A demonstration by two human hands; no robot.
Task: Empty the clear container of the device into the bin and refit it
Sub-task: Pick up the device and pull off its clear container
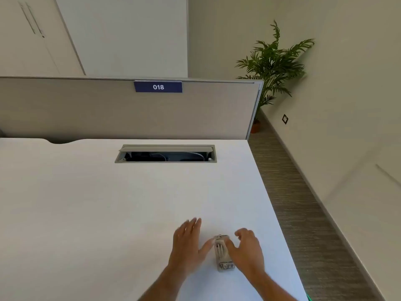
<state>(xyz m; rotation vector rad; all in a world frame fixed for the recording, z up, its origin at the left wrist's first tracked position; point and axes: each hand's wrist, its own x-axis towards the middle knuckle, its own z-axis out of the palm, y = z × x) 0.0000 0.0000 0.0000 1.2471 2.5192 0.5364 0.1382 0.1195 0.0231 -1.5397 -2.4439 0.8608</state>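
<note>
A small grey device (223,253) with metal parts on top lies on the white desk (108,203), near its front right corner. My left hand (187,246) is on its left side, fingers spread, thumb touching the device's edge. My right hand (247,250) is on its right side, fingers curled and apart, thumb against the device. Neither hand has closed around it. Blur hides whether a clear container sits on the device. No bin is in view.
An open cable hatch (166,154) is sunk into the desk at the back. A grey partition (108,109) with a blue "018" label (158,87) stands behind it. The desk's right edge drops to carpeted floor (303,203); a potted plant (272,66) stands in the corner.
</note>
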